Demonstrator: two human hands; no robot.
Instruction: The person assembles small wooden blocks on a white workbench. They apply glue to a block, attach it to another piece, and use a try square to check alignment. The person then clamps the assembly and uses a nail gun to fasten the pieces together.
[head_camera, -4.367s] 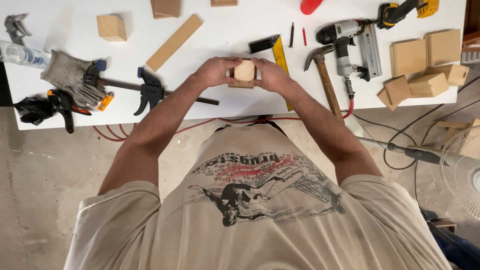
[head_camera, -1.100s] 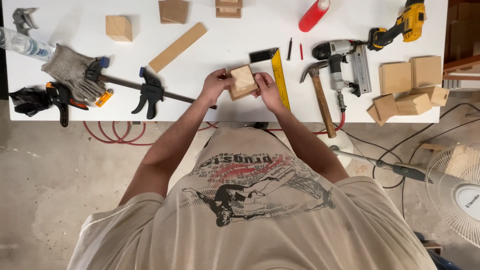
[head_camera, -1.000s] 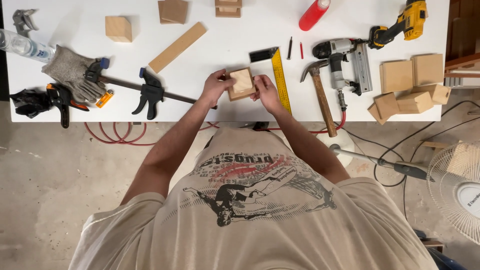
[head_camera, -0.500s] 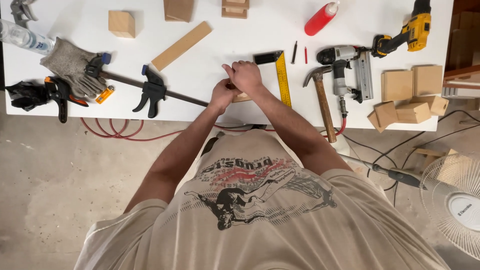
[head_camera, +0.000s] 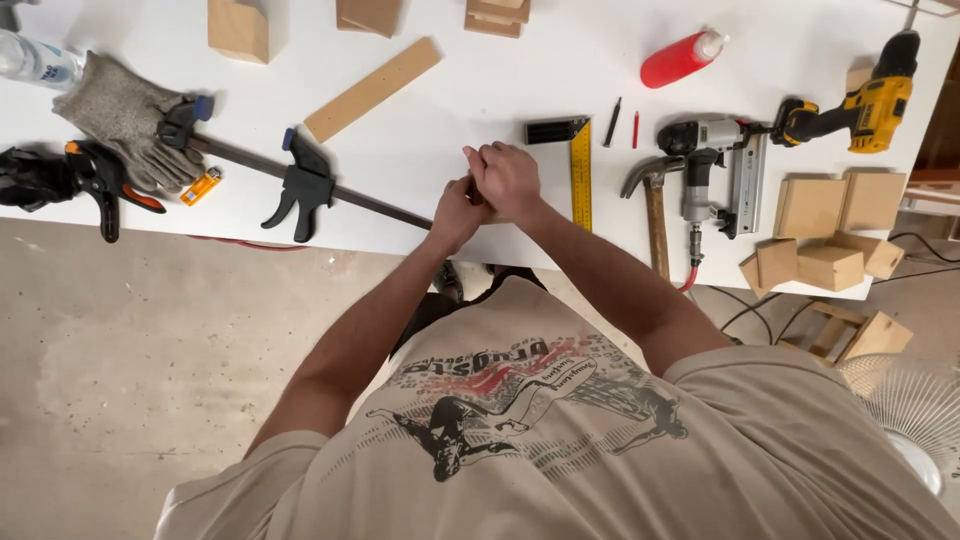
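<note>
Looking down from the head camera, both hands meet over the near edge of the white table (head_camera: 480, 60); right hand (head_camera: 508, 180) lies closed, knuckles up, over whatever is being worked; left hand (head_camera: 455, 212) curls against it from the side, thumb and fingers pressed in; the thing held is almost wholly hidden under the hands, so its kind cannot be told from this view.

Bar clamp (head_camera: 300, 185) lies just left of the hands, its bar running under the left hand, end not visible; yellow square (head_camera: 578, 160) sits just right of the right hand; hammer (head_camera: 655, 200) and nail gun (head_camera: 715, 165) further right, hammer handle overhanging the table edge; yellow drill (head_camera: 860, 100) at far right, partly cut by the frame; red bottle (head_camera: 680, 60) above the nail gun.

Stack of small wooden boxes (head_camera: 830, 235) at the right corner; wooden strip (head_camera: 372, 88) up-left of the hands; wood blocks along the top edge cut off by the frame; grey gloves (head_camera: 125, 115) at left; black-and-orange clamp (head_camera: 70, 180) and a clear bottle (head_camera: 35, 62) at far left, both partly out of frame.
</note>
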